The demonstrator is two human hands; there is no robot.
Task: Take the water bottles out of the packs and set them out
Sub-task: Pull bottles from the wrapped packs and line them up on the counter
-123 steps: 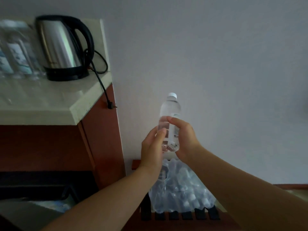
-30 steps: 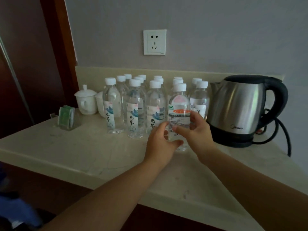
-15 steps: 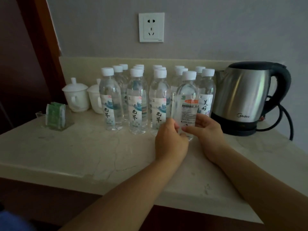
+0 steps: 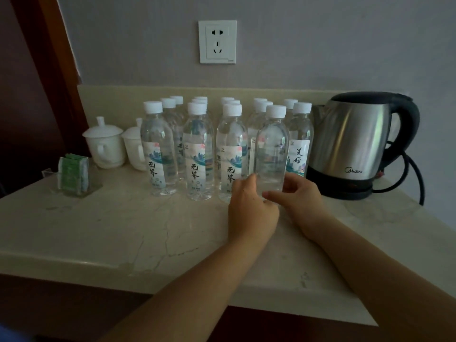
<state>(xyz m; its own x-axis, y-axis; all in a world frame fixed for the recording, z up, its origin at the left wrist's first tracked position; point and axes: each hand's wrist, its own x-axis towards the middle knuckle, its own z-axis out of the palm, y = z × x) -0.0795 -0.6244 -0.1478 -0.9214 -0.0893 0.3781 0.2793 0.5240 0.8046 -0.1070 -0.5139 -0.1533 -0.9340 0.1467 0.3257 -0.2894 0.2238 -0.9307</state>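
- I hold one clear plastic water bottle with a white cap (image 4: pixel 271 154). It stands up straight at the right end of the front row.
- My left hand (image 4: pixel 249 208) and my right hand (image 4: pixel 298 196) both curl round its low part, one on each side. They hide its bottom.
- Its label faces away from me, so I see it through the water.
- The other water bottles (image 4: pixel 197 154) stand in close rows to the left and behind, on the pale stone counter (image 4: pixel 123 230).
- A shiny steel kettle with a black handle (image 4: pixel 355 144) sits just to the right.
- Two white lidded cups (image 4: pixel 106 144) and a clear holder of green packets (image 4: pixel 72 176) sit at the left.
- A white wall socket (image 4: pixel 217 41) is above.
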